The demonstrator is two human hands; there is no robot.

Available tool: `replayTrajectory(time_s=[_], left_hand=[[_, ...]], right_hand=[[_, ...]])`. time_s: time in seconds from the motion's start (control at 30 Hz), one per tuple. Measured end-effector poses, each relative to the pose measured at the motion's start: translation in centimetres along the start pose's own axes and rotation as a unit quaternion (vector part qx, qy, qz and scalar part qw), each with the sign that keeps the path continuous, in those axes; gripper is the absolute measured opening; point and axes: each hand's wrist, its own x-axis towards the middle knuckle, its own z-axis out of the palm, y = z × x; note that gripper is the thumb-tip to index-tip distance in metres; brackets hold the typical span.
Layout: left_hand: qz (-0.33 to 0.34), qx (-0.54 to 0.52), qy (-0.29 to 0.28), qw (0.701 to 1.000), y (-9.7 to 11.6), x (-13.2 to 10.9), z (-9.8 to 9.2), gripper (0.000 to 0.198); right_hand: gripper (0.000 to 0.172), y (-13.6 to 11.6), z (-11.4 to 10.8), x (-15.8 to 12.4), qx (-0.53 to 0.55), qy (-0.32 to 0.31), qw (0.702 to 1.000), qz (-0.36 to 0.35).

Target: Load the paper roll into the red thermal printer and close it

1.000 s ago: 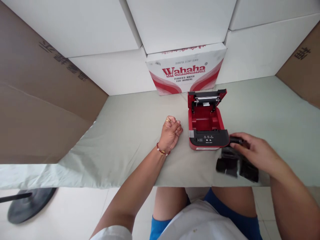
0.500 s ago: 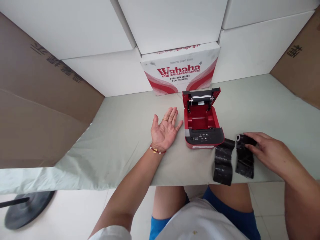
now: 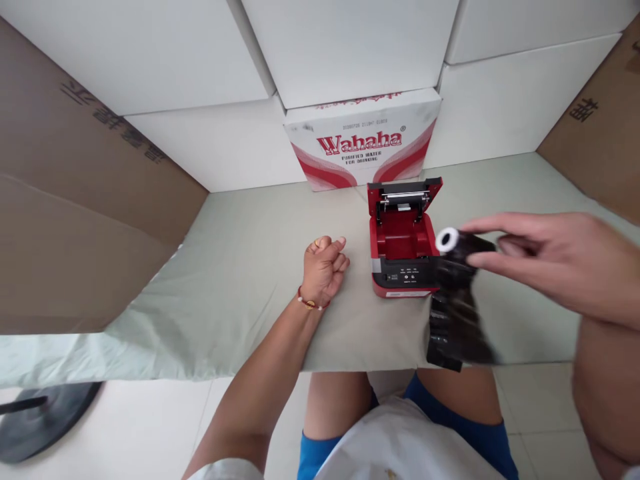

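Observation:
My right hand [image 3: 545, 257] pinches a small black roll [image 3: 470, 245] with a white hollow core between thumb and fingers, above the table's right part. A black strip, blurred, hangs below the roll. Left of my right hand stands a red and black label printer [image 3: 405, 273], its lid raised and its red roll bay bare. My left hand [image 3: 325, 270] is curled into a fist beside the printer, resting on the cloth with nothing in it. Partly behind the hanging strip, a second glossy black wavy strip [image 3: 444, 353] lies near the table's front edge.
A pale green cloth [image 3: 250, 267] covers the table. A white and red Wahaha carton [image 3: 363, 147] stands behind the printer, against white boxes [image 3: 350, 47]. Brown cardboard [image 3: 75, 220] walls the left side, and more cardboard [image 3: 595, 127] the right.
My right hand has lifted the black roll off the table and carried it up and left, close to the printer. My left hand has gone from an open palm to a fist.

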Motion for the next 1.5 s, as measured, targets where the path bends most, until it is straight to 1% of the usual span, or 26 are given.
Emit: replayTrajectory(time_s=[0.07,0.13,0.2,0.3,0.37,0.43,0.5,0.53,0.57,0.63,0.7,0.73,0.77,0.83,0.87,0.9,0.93,0.97,1.03,1.07,1.1,1.17,1.27,1.33,1.4,1.5], left_hand=[[-0.001,-0.001,0.005,1.000,0.2,-0.1,0.0,0.085],[-0.002,-0.004,0.003,1.000,0.2,-0.1,-0.1,0.082],[-0.001,-0.002,-0.003,1.000,0.0,-0.2,-0.1,0.077],[0.007,0.022,-0.019,1.000,-0.6,-0.4,0.0,0.073],[0.041,0.053,-0.038,0.997,-1.1,-0.7,0.0,0.075],[0.115,0.107,-0.055,0.986,-1.6,-1.2,-0.1,0.075],[0.221,0.203,-0.068,0.952,-2.0,-2.0,-0.3,0.067],[0.281,0.264,-0.075,0.920,-2.1,-2.4,-0.4,0.061],[0.342,0.324,-0.090,0.877,-2.2,-2.9,-0.4,0.054],[0.458,0.411,-0.128,0.778,-2.3,-3.6,-0.3,0.045],[0.535,0.461,-0.164,0.689,-2.4,-4.0,-0.1,0.044],[0.555,0.478,-0.177,0.658,-2.4,-4.1,0.1,0.042],[0.565,0.491,-0.187,0.636,-2.5,-4.2,0.2,0.038],[0.572,0.509,-0.196,0.613,-2.6,-4.3,0.4,0.031],[0.574,0.514,-0.196,0.606,-2.7,-4.3,0.4,0.029],[0.579,0.517,-0.194,0.600,-2.7,-4.4,0.5,0.028],[0.586,0.518,-0.190,0.593,-2.7,-4.5,0.5,0.027],[0.594,0.519,-0.185,0.586,-2.6,-4.6,0.5,0.027],[0.611,0.519,-0.175,0.572,-2.6,-4.8,0.7,0.025],[0.617,0.519,-0.172,0.566,-2.6,-4.9,0.8,0.023],[0.621,0.521,-0.172,0.560,-2.6,-5.1,0.9,0.022],[0.619,0.529,-0.186,0.550,-2.6,-5.4,1.2,0.022],[0.602,0.552,-0.223,0.532,-2.6,-6.0,1.6,0.027],[0.589,0.575,-0.238,0.515,-2.4,-6.4,1.9,0.030],[0.579,0.601,-0.237,0.497,-2.2,-6.8,2.2,0.031],[0.575,0.632,-0.226,0.469,-1.7,-7.2,2.9,0.032]], right_hand=[[0.045,-1.9,2.5,2.9,-0.001,-0.038,0.999,-0.006],[0.041,-3.1,4.8,4.6,-0.054,-0.044,0.997,-0.015],[0.041,-3.9,6.5,5.5,-0.129,-0.050,0.990,-0.015],[0.042,-4.5,8.0,6.3,-0.213,-0.083,0.974,0.004],[0.043,-4.8,8.7,6.8,-0.243,-0.099,0.965,0.012],[0.045,-4.9,9.4,7.4,-0.263,-0.110,0.958,0.018],[0.046,-4.9,9.9,8.0,-0.280,-0.115,0.953,0.026],[0.047,-4.9,10.1,8.2,-0.286,-0.116,0.951,0.028],[0.047,-4.9,10.2,8.5,-0.292,-0.117,0.949,0.030],[0.047,-4.8,10.5,8.9,-0.298,-0.124,0.946,0.030],[0.046,-4.8,10.5,9.1,-0.296,-0.133,0.945,0.028],[0.045,-4.7,10.5,9.0,-0.289,-0.133,0.948,0.025],[0.044,-4.7,10.3,8.8,-0.273,-0.130,0.953,0.017],[0.036,-4.7,9.5,7.9,-0.196,-0.113,0.974,-0.018],[0.029,-4.7,8.9,7.3,-0.135,-0.094,0.986,-0.039],[0.022,-4.6,8.2,6.7,-0.070,-0.057,0.994,-0.055],[0.018,-4.5,7.5,6.2,-0.013,0.001,0.998,-0.061],[0.019,-4.2,6.8,5.9,0.027,0.077,0.995,-0.057],[0.026,-3.3,5.9,6.0,0.043,0.226,0.972,-0.048],[0.032,-2.6,5.8,6.4,0.035,0.272,0.960,-0.051],[0.039,-1.8,6.0,7.0,0.028,0.289,0.955,-0.059],[0.048,-0.4,6.8,8.4,0.026,0.257,0.963,-0.080],[0.045,0.8,8.2,9.2,0.043,0.187,0.977,-0.096],[0.039,0.7,8.7,8.5,0.054,0.180,0.976,-0.106],[0.035,0.4,8.7,7.2,0.066,0.191,0.971,-0.125],[0.032,0.5,8.6,5.0,0.086,0.187,0.962,-0.180]])
